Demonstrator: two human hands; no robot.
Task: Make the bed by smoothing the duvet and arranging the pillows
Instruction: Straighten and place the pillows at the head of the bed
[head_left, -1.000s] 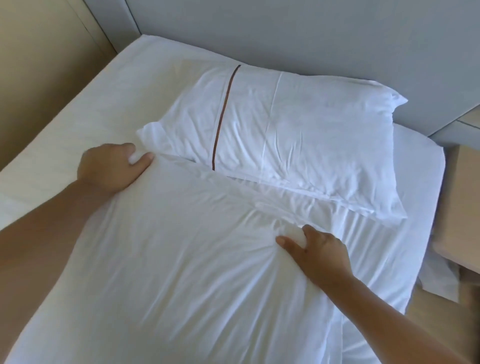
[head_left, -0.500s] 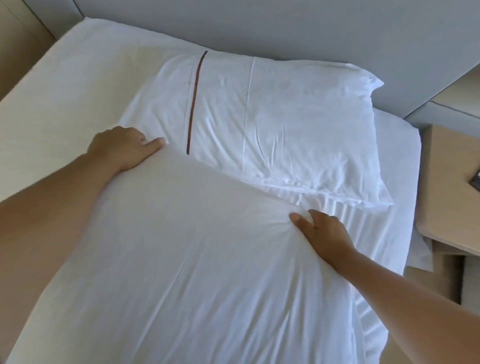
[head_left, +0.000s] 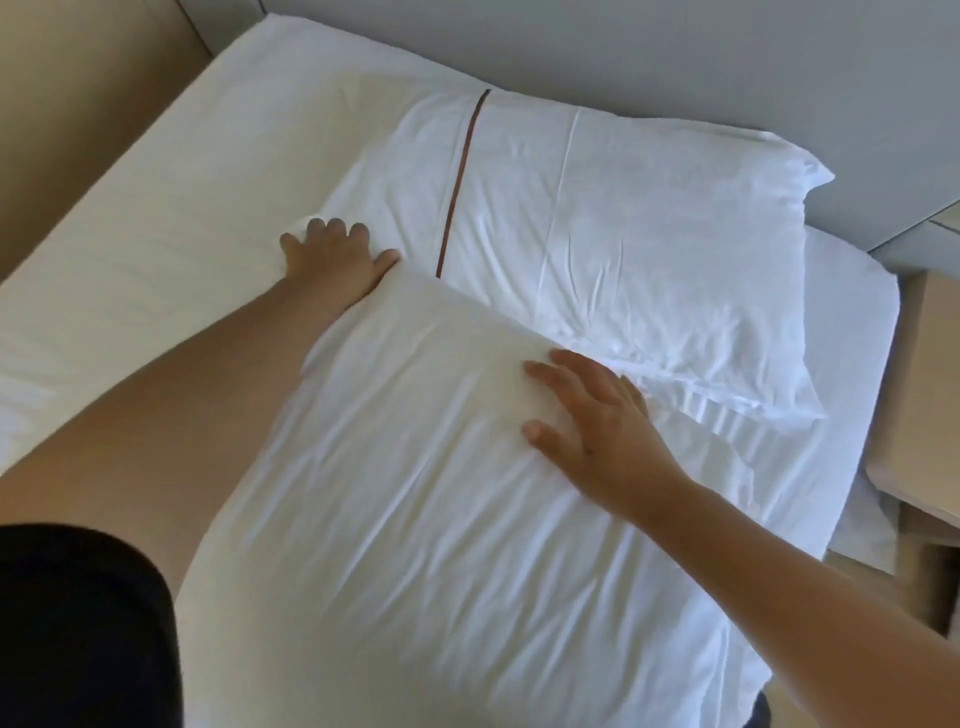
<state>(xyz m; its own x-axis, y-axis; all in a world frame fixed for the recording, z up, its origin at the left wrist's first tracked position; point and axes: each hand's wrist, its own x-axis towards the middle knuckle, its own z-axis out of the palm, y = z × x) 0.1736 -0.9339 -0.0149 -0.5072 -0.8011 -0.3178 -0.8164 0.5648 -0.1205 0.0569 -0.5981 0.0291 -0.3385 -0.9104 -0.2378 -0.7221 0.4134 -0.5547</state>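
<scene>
A white pillow with a thin brown stripe (head_left: 623, 249) lies flat against the headboard. In front of it lies a second plump white pillow (head_left: 415, 519), its far edge overlapping the striped one. My left hand (head_left: 332, 254) rests at the far left corner of the near pillow, fingers spread on the white fabric. Further right, my right hand (head_left: 597, 431) lies flat and open on the near pillow's upper right part, palm down. Under both pillows is the white bed sheet (head_left: 182, 234), with no duvet in view that I can tell apart.
A grey padded headboard (head_left: 675, 57) runs along the back. A beige wall panel (head_left: 78, 104) borders the bed on the left. A light wooden nightstand (head_left: 930, 415) stands close to the bed's right edge. My black sleeve (head_left: 78, 623) fills the lower left corner.
Both hands have let go of the near pillow's far corners and opened. The left hand slid forward to the corner tip; the right hand moved inward and now lies flat on top.
</scene>
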